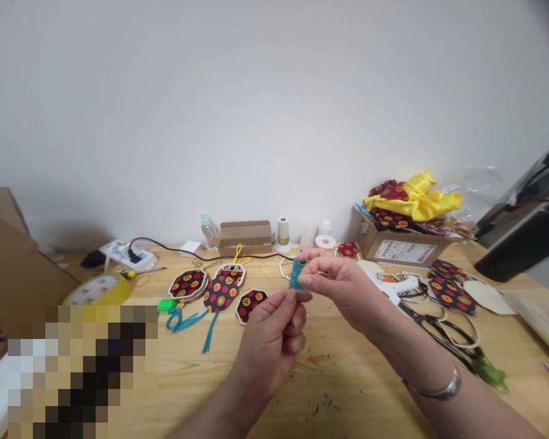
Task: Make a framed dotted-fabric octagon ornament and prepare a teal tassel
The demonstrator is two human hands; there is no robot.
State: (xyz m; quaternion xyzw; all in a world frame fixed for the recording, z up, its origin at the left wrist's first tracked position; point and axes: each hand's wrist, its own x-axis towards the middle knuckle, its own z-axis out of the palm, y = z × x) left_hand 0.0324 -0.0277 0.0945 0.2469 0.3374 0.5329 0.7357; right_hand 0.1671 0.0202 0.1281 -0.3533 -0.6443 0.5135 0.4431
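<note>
A teal spool of thread (296, 275) is held upright above the middle of the table. My right hand (332, 277) grips it from the right, thumb and fingers closed on its side. Just under the spool, my left hand (277, 326) is closed in a pinch, its thumb pressed on the index finger. What lies in that pinch is too small to make out. Behind my left hand lies an octagonal patterned piece (251, 305). Left of it rests a round patterned fabric piece (221, 294) with teal ribbon (183, 322).
At the back stand a small open cardboard box (246, 238), a clear bottle (208, 230) and a white thread cone (282, 233). A cardboard box (400, 250) heaped with cloth is at right. Black-handled scissors (443, 338) and a white glue gun (400, 285) lie nearer. Yellow tape (98, 289) lies left.
</note>
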